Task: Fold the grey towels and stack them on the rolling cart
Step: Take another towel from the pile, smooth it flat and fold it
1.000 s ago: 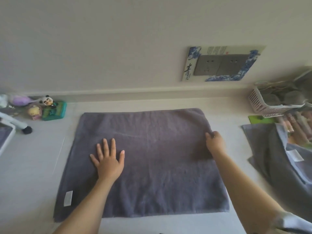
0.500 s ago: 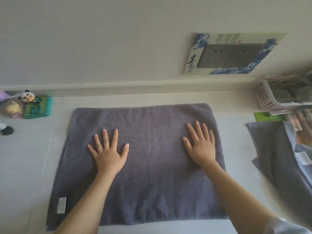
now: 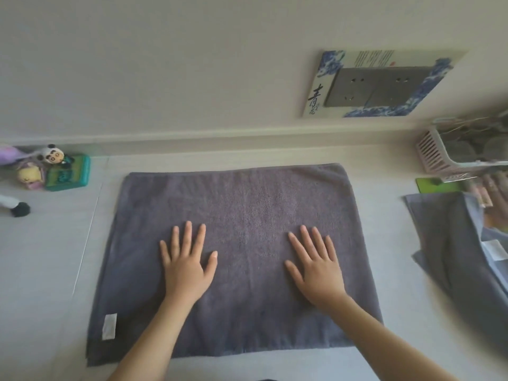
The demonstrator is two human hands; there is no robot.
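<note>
A grey towel [image 3: 247, 204], folded double, lies flat on the white tabletop in front of me. A white label shows at its near left corner. My left hand [image 3: 187, 265] presses flat on the towel's left half, fingers spread. My right hand [image 3: 316, 265] lies flat on the right half, fingers straight. More grey towels [image 3: 453, 243] sit in a loose heap at the right edge, partly cut off by the frame. The rolling cart is not in view.
Small toy figures and a teal box [image 3: 67, 173] stand at the back left by the wall. A pink slatted basket [image 3: 437, 154] sits at the back right. A wall socket plate [image 3: 376, 85] is above the table. A black-tipped object [image 3: 20, 209] lies at the left.
My right hand let go of the towel's right edge and moved onto the towel, palm down. Both flat hands have slid a little toward me.
</note>
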